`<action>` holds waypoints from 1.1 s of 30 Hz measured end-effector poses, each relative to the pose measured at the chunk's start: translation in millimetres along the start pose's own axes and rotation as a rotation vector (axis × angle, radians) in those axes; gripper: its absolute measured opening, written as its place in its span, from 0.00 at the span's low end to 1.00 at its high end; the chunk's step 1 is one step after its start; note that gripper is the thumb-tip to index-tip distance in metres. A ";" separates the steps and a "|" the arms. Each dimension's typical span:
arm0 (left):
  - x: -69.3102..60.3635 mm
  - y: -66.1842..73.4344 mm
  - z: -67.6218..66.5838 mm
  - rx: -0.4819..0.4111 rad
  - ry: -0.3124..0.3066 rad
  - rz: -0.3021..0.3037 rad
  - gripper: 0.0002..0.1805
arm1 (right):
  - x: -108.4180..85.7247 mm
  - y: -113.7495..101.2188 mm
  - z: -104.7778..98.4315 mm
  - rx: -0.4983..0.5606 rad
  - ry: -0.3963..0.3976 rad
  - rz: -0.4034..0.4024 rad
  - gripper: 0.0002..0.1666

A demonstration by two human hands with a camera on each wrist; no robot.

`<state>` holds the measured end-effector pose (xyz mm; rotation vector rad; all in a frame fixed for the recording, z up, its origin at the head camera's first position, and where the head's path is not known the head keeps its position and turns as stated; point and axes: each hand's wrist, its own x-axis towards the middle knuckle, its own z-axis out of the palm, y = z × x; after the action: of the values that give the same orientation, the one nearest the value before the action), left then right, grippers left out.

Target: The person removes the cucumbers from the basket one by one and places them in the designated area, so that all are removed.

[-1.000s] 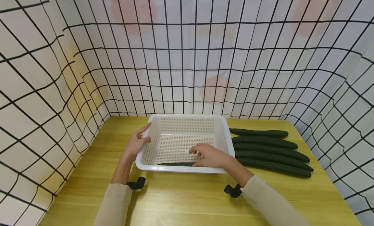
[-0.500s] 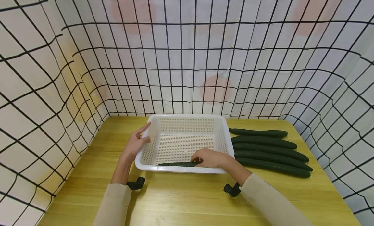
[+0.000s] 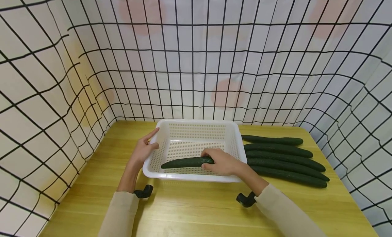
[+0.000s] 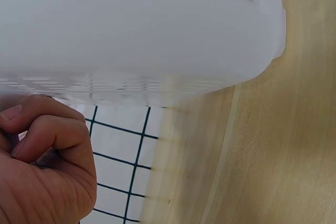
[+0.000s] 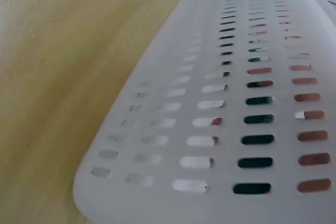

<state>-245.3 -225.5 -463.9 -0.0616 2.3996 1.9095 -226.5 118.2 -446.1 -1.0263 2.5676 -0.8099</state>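
In the head view a white slotted plastic basket (image 3: pixel 190 177) stands on the table. My left hand (image 3: pixel 143 150) grips its left rim, thumb over the edge. The left wrist view has that hand's curled fingers (image 4: pixel 55 129) under the basket's rim (image 4: pixel 136 24). Inside the basket, my right hand (image 3: pixel 222 162) grips the right end of a dark green cucumber (image 3: pixel 183 162), which is lifted and lies roughly sideways. Through the slots of the basket wall (image 5: pixel 220 203), the right wrist view gives only pieces of the cucumber and hand.
Several more cucumbers (image 3: pixel 284 157) lie side by side on the wooden table (image 3: pixel 196 209), just right of the basket, their left ends hidden by it. A white cloth with a black grid pattern (image 3: pixel 196 63) rises behind the table and at both sides.
My right hand has reached down to the cucumber at the basket's near side, taken hold of it and raised it. The left hand and the basket stay where they were.
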 end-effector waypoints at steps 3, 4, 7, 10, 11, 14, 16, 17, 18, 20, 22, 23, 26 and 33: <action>0.0 -0.2 0.8 -0.013 -0.005 0.001 0.42 | -2.4 -1.7 -4.7 0.001 0.057 -0.023 0.26; -0.1 0.1 1.2 -0.019 -0.002 -0.003 0.42 | -3.5 -3.3 -6.7 0.005 0.072 -0.033 0.27; -0.3 0.7 1.4 -0.019 -0.009 0.003 0.42 | -6.6 -6.8 -13.4 -0.011 0.108 -0.055 0.27; -0.7 1.1 1.5 -0.021 -0.006 0.005 0.42 | -10.6 -10.9 -20.9 -0.014 0.138 -0.054 0.26; -0.8 1.1 1.3 -0.020 -0.008 0.005 0.42 | -12.3 -11.7 -23.3 -0.020 0.148 -0.056 0.26; -0.7 0.7 1.3 -0.022 -0.006 0.002 0.42 | -17.5 -13.9 -30.3 -0.004 0.172 -0.048 0.26; -0.5 0.2 1.0 -0.018 -0.008 0.003 0.42 | -21.3 -13.9 -34.2 -0.002 0.188 -0.049 0.26; -0.6 0.1 1.0 -0.015 -0.007 0.003 0.42 | -23.4 -13.4 -36.1 -0.002 0.196 -0.051 0.27; -0.6 0.0 0.9 -0.012 -0.007 0.003 0.42 | -25.3 -12.6 -37.8 0.001 0.203 -0.048 0.27; -0.4 0.5 0.9 -0.007 -0.002 0.002 0.42 | -30.1 -10.5 -41.6 -0.005 0.222 -0.046 0.27; -0.2 1.0 0.7 -0.006 -0.001 0.000 0.41 | -36.1 -8.1 -45.7 -0.002 0.241 -0.037 0.28; -0.1 1.1 0.4 -0.006 0.000 0.000 0.41 | -39.4 -6.6 -47.7 -0.001 0.249 -0.030 0.28; -0.5 1.9 0.2 -0.013 -0.005 -0.006 0.42 | -50.5 0.1 -52.8 0.006 0.276 0.000 0.29; -2.0 3.4 1.4 -0.021 -0.004 -0.005 0.42 | -77.3 18.6 -61.8 0.011 0.332 0.046 0.29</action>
<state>-243.5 -223.4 -460.7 -0.0649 2.3749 1.9302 -207.7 207.9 -404.3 -0.8891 2.8427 -1.0585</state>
